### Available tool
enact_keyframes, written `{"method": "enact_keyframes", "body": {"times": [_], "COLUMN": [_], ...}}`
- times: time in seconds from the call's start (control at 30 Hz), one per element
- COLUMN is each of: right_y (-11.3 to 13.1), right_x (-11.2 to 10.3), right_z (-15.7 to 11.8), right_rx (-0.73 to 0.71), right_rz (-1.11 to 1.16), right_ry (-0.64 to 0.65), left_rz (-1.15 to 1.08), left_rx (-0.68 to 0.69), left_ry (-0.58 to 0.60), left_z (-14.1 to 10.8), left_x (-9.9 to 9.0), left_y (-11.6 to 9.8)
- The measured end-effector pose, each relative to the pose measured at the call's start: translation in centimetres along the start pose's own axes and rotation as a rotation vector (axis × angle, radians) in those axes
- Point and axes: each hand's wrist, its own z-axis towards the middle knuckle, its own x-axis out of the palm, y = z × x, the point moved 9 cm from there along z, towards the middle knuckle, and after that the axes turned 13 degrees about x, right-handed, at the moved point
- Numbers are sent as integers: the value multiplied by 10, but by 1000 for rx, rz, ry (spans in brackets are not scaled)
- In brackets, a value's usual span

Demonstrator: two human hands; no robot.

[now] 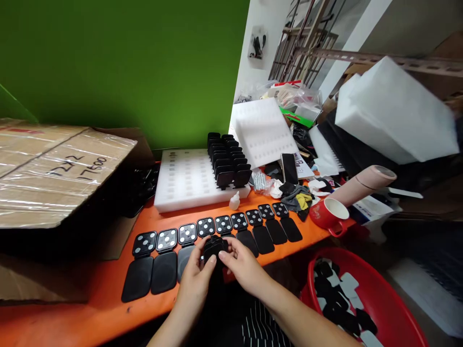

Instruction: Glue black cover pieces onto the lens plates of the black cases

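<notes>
While the left hand (195, 272) and right hand (243, 266) pinch a small black plastic part (213, 246) between thumbs and curled fingers, it hangs near the middle of the orange desk's (97, 313) front edge. Black plates (165, 273) line both sides; behind, a white dropper bottle (234, 201) stands by a foam block (186, 180).

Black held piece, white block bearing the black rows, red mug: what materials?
Held piece: perhaps plastic, smooth, dark; partly covered, so unsure. White block: probably foam, matte; thick slab with slots. Red mug: likely glazed ceramic, given sheen and pale interior; enamelled metal possible.
</notes>
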Motion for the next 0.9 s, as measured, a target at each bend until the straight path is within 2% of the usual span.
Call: {"method": "enact_keyframes", "body": {"times": [0.1, 0.17, 0.23, 0.37, 0.4, 0.47, 0.53, 0.63, 0.7, 0.77, 0.83, 0.9], "right_y": [1, 2, 4, 26, 34, 48, 58, 62, 59, 58, 66, 81], "right_x": [-4, -20, -50, -137, -154, -179, -189, -179, -154, -120, -87, -58], "right_z": [-5, -4, 4, 34, 43, 57, 64, 58, 50, 43, 40, 43], "right_rx": [-65, -87, -73, -33, -20, 3, 17, -1, 3, -12, -96, -225], "right_rz": [44, 88, 114, 24, -38, -177, -226, -121, -76, -99, -179, -352], "right_ry": [-40, -87, -157, -396, -417, -452, -441, -332, -211, -100, -80, -160], "left_rz": [160, 209, 230, 382, 418, 472, 517, 571, 619, 687, 761, 825], "left_rx": [83, 111, 134, 229, 255, 308, 351, 369, 376, 407, 460, 526], "left_ry": [17, 57, 96, 137, 144, 143, 133, 111, 97, 91, 99, 108], "left_z": [2, 2, 1, -2, -3, -7, -11, -15, -16, -16, -15, -14], "left_x": [6, 13, 18, 14, 12, 7, 1, -12, -22, -31, -38, -41], "left_y": [-6, -8, -8, -16, -19, -25, -30, -33, -33, -34, -37, -41]}}
